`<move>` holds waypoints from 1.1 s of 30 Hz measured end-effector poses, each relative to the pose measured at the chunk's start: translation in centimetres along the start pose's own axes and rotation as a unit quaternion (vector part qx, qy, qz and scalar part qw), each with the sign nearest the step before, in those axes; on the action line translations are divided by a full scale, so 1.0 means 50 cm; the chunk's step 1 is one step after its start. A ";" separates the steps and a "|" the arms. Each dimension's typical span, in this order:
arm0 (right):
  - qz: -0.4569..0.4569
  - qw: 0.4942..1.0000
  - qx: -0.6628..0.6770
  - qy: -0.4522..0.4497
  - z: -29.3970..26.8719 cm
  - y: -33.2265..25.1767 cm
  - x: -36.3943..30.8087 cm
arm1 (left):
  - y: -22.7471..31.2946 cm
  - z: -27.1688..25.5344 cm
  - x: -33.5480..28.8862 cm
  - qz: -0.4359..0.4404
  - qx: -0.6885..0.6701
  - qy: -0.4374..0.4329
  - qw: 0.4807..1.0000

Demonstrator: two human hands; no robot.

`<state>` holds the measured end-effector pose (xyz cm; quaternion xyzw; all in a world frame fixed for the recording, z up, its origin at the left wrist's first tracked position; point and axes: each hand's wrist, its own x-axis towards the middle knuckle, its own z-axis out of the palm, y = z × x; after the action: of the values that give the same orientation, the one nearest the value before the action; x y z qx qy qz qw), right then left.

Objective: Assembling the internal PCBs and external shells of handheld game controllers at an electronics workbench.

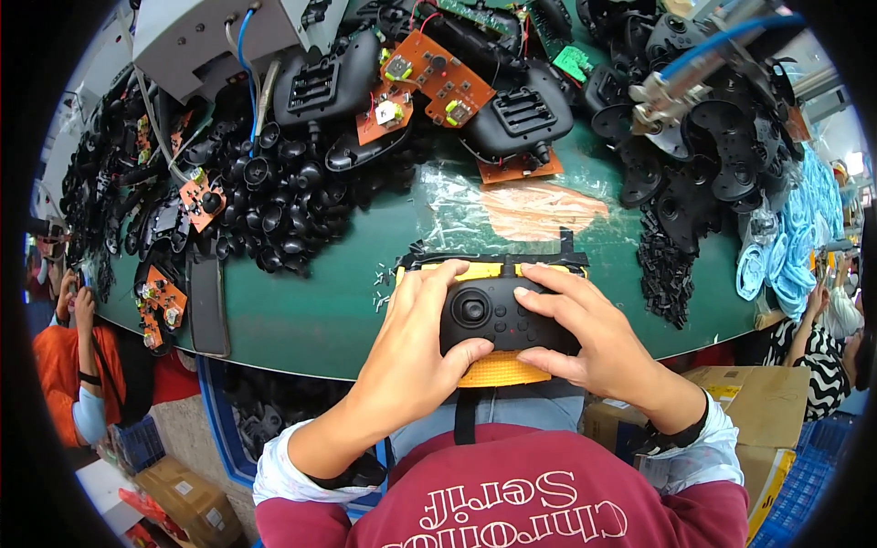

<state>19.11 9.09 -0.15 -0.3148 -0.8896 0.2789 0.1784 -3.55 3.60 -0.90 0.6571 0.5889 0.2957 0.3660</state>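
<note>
From where I stand, the person holds a black gamepad (512,321) face up, close to the chest, above a yellow textured pad (501,373) at the near edge of the green counter (292,320). I can't tell whether the gamepad rests on the pad or is lifted slightly off it. The left hand (411,333) grips it from nine o'clock, fingers (437,283) at its far edge and thumb on its near edge, beside the thumbstick (470,309). The right hand (598,338) clamps the three o'clock end, its spread fingers reaching over the face and its thumb along the near edge. To my eye this is a steadying or pressing-together step; the seam is hidden, so I can't say whether the casing is closed. The next move seems to call for even pressure from both sides, keeping the gamepad level. Taking the gamepad as the dial's centre, loose screws (381,288) lie between nine and ten, black thumbstick caps (288,205) heap at ten, orange circuit boards (448,80) sit just short of twelve, and small black parts (667,274) pile between two and three.
</note>
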 end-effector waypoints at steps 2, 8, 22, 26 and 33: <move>0.074 0.988 0.137 0.017 -0.002 -0.004 0.002 | 0.011 0.004 -0.010 0.009 -0.006 0.009 1.000; 0.063 0.967 0.219 0.110 0.002 -0.040 -0.014 | 0.029 0.015 -0.046 0.110 -0.030 0.065 0.991; -0.051 0.962 0.215 0.160 0.029 -0.052 -0.018 | 0.056 0.044 -0.058 0.141 -0.107 0.141 0.974; -0.038 0.961 0.209 0.176 0.030 -0.053 -0.014 | 0.053 0.041 -0.057 0.123 -0.142 0.121 0.975; 0.000 0.946 0.233 0.225 0.029 -0.071 -0.011 | 0.042 0.041 -0.053 0.083 -0.222 0.078 0.968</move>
<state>17.18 5.88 0.79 -0.3192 -0.7365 0.3999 0.4426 -1.04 0.64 -0.19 0.5809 0.4790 0.4988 0.4294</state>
